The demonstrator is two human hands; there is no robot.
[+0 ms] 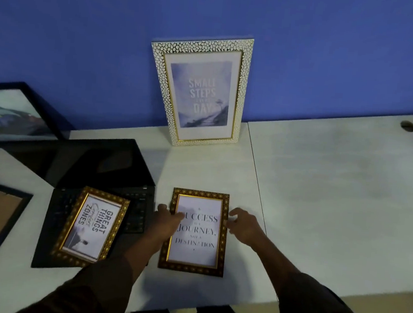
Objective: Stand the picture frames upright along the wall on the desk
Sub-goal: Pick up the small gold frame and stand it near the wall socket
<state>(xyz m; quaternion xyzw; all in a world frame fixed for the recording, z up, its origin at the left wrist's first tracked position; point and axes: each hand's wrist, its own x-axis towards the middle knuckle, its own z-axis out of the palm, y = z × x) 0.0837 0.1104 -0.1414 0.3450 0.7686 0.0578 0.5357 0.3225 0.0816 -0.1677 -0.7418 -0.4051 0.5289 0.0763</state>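
Already the tall white pebble-textured frame (198, 90) leans upright against the blue wall (86, 33). On the pale surface (322, 191) the gold-brown "Success" frame (195, 232) lies flat, just right of a black laptop (104, 172). Both hands, left hand (168, 221) and right hand (243, 225), press its side edges, fingers curled, not yet lifting (I'd tip it bottom-first, beside the white one).
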